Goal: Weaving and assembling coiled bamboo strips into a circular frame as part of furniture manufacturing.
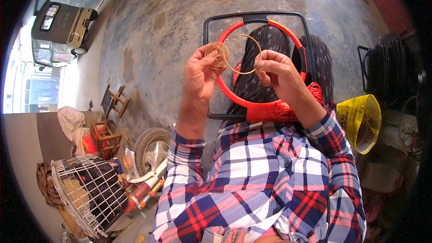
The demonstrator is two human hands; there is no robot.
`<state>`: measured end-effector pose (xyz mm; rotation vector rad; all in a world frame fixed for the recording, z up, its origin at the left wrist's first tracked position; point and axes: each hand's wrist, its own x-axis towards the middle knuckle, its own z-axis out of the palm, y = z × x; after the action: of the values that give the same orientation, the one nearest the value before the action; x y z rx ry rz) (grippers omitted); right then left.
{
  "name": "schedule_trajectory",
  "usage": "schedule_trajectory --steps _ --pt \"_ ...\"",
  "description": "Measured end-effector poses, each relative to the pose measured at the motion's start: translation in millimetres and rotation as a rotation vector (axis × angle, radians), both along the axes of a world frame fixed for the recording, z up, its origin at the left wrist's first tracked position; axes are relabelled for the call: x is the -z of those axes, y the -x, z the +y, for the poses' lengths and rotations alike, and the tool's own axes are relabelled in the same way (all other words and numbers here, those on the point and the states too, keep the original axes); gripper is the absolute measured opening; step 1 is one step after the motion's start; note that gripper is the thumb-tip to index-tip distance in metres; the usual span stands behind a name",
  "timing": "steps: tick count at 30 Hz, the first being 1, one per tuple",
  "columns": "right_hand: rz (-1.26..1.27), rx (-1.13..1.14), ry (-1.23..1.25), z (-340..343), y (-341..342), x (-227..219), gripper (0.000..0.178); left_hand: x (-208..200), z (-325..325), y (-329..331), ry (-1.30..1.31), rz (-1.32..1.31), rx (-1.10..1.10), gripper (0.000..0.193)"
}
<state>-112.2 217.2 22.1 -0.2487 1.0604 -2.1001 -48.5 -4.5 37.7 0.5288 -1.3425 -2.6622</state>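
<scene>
A thin tan strand, wound in a flat spiral coil (219, 55), is pinched between the thumb and fingers of my left hand (201, 76). One wide loop (246, 35) of the strand stretches across to my right hand (281, 69), whose thumb and forefinger grip its far side. Beneath both hands, a black rectangular frame (205, 38) lies across my lap. Inside it is a ring (234, 100) wrapped mostly in red cord. A loose bunch of red cord (316, 92) hangs at the ring's right side, partly behind my right forearm.
A yellow bag (360, 126) stands open at my right, below a stack of black frames (387, 65). On my left are a white wire basket (90, 198), a wheel (153, 146) and small wooden stools (114, 101). A vehicle (63, 29) is parked far left.
</scene>
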Motion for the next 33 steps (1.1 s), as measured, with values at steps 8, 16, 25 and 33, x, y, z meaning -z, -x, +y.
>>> schedule_trajectory --steps 8,16,25,33 --pt "0.061 0.021 -0.046 4.7 -3.8 2.4 0.012 -1.7 -21.2 5.6 -0.026 -0.005 -0.076 0.014" --pt "0.051 -0.022 -0.047 4.6 -5.2 10.6 0.011 -17.6 -3.8 9.2 -0.037 0.046 -0.124 0.010" --pt "0.061 -0.062 -0.100 5.9 -2.2 12.0 0.009 -14.2 -1.6 3.8 0.016 0.059 -0.088 0.009" --pt "0.055 -0.071 -0.105 6.1 -0.8 9.8 0.010 -15.5 1.1 1.7 0.039 0.072 -0.091 0.008"
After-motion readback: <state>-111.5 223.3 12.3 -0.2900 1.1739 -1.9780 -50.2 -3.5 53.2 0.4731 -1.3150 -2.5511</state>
